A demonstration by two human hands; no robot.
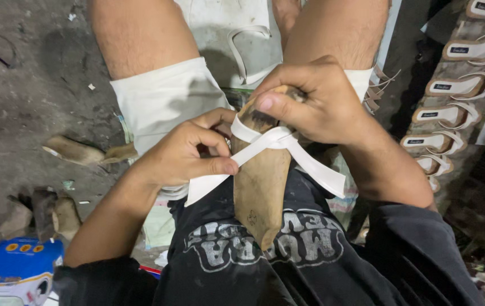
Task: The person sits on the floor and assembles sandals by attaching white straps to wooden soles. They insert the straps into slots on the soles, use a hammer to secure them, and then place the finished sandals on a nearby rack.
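Note:
A worn wooden shoe form (262, 181) rests on my lap, its pointed end toward me. White straps (270, 141) cross over its upper part, with loose ends hanging to the left and right. My left hand (183, 150) pinches the left strap between thumb and forefinger beside the form. My right hand (316, 99) grips the top of the form, its thumb pressing on the strap crossing.
A row of several finished sandals (452, 85) with white straps lies at the right. A loose white strap loop (242, 48) lies on a grey sheet between my knees. A blue and white box (15, 272) sits at the lower left, wooden pieces (75, 150) on the floor.

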